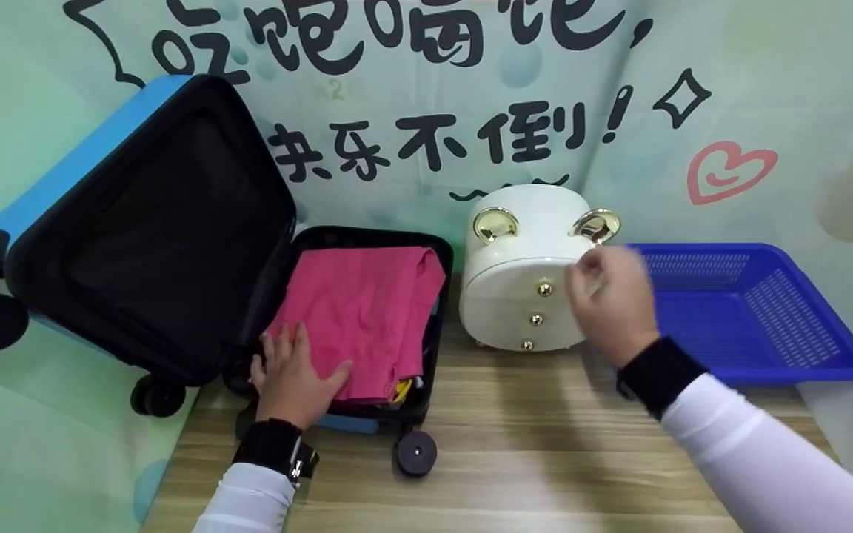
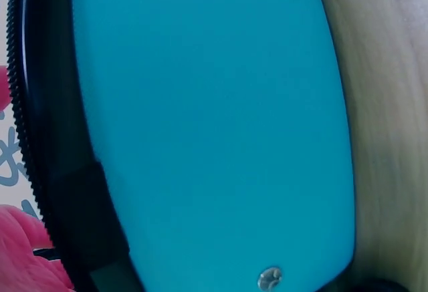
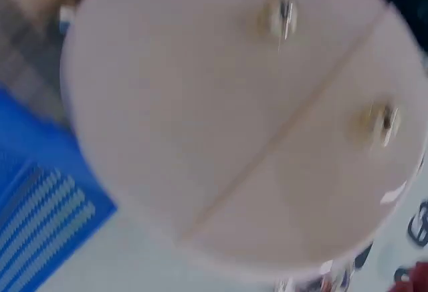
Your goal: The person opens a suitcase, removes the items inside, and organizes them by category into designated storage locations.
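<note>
Pink cloth (image 1: 367, 314) touched by spread left hand (image 1: 295, 386), near-left corner of suitcase (image 1: 182, 237); right hand (image 1: 615, 303) seen before white box (image 1: 504, 303), grip undeterminable.

A pale green backdrop (image 1: 426, 96) (lettered) rises behind the woodgrain tabletop (image 1: 515, 459).

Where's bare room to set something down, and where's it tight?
Bare: tabletop in front of white box, between suitcase wheel and right sleeve; also the visible floor of blue basket.
Crowded: narrow gap between suitcase and box; the box's basket side, where right hand is; suitcase base, holding pink cloth.
</note>
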`<state>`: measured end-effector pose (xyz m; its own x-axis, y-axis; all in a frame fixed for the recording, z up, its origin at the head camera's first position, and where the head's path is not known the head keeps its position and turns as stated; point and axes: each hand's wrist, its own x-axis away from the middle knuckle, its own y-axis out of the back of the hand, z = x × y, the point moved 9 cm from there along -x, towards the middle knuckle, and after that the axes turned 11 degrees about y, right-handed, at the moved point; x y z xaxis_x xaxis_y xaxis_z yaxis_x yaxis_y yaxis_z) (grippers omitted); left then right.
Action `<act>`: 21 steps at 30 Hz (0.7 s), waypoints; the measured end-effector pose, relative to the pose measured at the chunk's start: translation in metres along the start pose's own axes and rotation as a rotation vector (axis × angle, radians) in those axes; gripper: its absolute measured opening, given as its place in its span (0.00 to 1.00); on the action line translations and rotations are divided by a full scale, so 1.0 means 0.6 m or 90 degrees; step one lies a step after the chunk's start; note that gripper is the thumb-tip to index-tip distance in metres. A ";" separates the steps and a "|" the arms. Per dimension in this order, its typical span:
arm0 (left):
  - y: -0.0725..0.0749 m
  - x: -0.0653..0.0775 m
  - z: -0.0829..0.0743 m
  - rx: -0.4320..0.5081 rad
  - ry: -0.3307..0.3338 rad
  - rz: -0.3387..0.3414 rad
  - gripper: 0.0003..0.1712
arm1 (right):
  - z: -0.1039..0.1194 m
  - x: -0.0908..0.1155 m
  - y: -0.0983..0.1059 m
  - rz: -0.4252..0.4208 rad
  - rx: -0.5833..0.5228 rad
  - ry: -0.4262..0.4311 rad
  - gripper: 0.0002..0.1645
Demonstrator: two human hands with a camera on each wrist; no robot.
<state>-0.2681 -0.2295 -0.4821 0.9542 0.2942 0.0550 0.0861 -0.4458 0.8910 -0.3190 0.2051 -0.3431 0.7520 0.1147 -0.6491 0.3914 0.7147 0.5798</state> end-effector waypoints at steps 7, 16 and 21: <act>-0.008 0.002 -0.018 -0.016 0.001 0.020 0.63 | -0.030 0.028 -0.056 0.089 0.025 -0.125 0.16; -0.007 0.002 -0.022 -0.011 -0.006 0.020 0.62 | -0.070 0.066 -0.105 0.080 -0.373 -0.423 0.26; -0.011 0.002 -0.021 -0.014 0.001 0.025 0.63 | -0.064 0.062 -0.119 0.100 -0.436 -0.469 0.26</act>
<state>-0.2713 -0.2154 -0.4822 0.9563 0.2781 0.0907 0.0423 -0.4384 0.8978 -0.3396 0.1849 -0.4276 0.9989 -0.0466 0.0097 0.0458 0.9961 0.0754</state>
